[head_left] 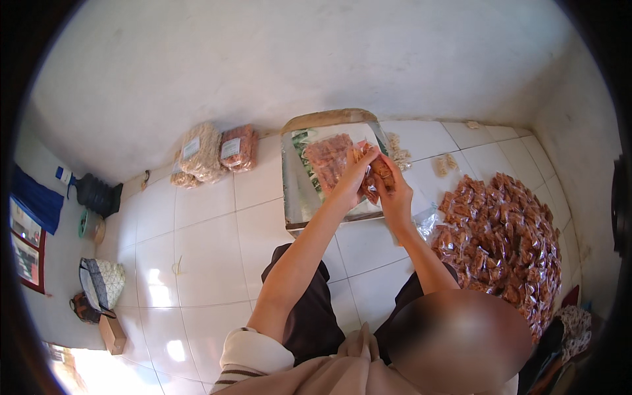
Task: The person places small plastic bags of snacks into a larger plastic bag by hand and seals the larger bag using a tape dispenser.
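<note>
Both of my hands are over a low table [299, 204] with a pale top. My left hand [355, 172] and my right hand [397, 197] come together with fingers closed around a small clear packet of reddish-brown snacks [380, 176]. Parts of the packet are hidden by my fingers. Beside my left hand, a larger clear bag of reddish snack pieces [324, 157] lies flat on the table. To the right of the table, a big heap of small snack packets [500, 243] spreads over the floor.
Against the back wall stand a large bag of pale snacks [203, 155] and a reddish bag [238, 150]. Clear plastic bags [428, 222] lie near my right forearm. Small pale packets [445, 164] rest on the tiles. A cardboard box [112, 334] sits at the left wall.
</note>
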Demonstrator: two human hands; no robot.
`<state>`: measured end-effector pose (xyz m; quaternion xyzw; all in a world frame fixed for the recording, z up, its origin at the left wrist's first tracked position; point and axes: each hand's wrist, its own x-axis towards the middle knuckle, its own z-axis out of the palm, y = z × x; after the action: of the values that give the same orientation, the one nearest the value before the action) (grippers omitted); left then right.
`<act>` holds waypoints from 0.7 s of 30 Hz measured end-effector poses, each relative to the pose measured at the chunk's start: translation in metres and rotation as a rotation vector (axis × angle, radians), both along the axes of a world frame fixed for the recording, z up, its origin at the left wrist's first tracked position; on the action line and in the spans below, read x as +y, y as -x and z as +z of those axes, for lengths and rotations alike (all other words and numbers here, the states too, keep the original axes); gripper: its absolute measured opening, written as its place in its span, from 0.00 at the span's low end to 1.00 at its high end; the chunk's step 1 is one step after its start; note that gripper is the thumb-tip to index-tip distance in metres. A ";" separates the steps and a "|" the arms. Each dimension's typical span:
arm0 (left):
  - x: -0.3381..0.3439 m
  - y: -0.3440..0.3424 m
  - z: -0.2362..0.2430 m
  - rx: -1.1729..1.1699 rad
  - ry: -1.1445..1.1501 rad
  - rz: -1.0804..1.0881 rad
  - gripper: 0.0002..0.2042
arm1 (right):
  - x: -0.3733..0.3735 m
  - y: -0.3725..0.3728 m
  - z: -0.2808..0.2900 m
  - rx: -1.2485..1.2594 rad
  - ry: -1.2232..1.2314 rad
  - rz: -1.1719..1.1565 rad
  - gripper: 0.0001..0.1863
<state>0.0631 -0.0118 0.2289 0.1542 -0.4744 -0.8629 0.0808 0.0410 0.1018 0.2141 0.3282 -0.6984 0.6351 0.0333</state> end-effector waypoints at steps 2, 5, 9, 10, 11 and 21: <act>-0.006 0.001 -0.005 -0.032 0.005 0.049 0.32 | -0.002 -0.001 -0.002 -0.052 -0.034 0.057 0.23; -0.013 0.002 -0.015 0.061 0.092 0.273 0.30 | -0.010 -0.002 -0.007 0.004 0.097 0.216 0.29; -0.027 -0.006 -0.022 0.110 -0.124 0.008 0.29 | -0.013 -0.012 0.002 0.002 0.045 0.304 0.39; -0.025 -0.017 -0.006 0.121 -0.182 -0.127 0.30 | -0.012 -0.005 -0.003 0.049 0.001 0.275 0.40; -0.024 -0.024 0.004 0.131 -0.240 -0.262 0.32 | -0.011 -0.001 -0.007 0.097 -0.044 0.245 0.42; -0.051 -0.035 0.006 0.430 0.020 0.097 0.30 | -0.031 -0.033 0.017 0.043 0.144 0.249 0.34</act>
<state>0.0985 -0.0625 0.2349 -0.0114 -0.4469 -0.8662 0.2230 0.0740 0.0704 0.2307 0.4225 -0.6042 0.6756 -0.0072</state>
